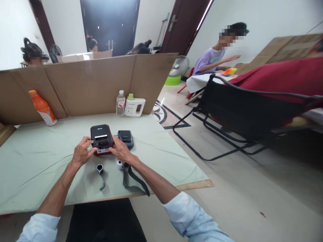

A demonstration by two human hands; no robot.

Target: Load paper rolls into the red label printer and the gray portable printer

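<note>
Head view: both my hands grip the small printer [101, 139] mid-counter [37, 158], left hand [82, 153] on its left edge, right hand [121, 151] on its right. I'd brace it steadily while pressing. Hard glossy black-and-red shell; paper roll [119, 164] and limp black strap [135, 179] lie just beside.

small black-and-red plastic printer [101, 138]: smooth, slightly glossy casing
pale green table cloth [37, 161] under the printer: matt, creased fabric
brown cardboard screen [88, 85] behind the printer: dull, rough paperboard
black strap [137, 181] near the printer: matt, woven-looking
</note>
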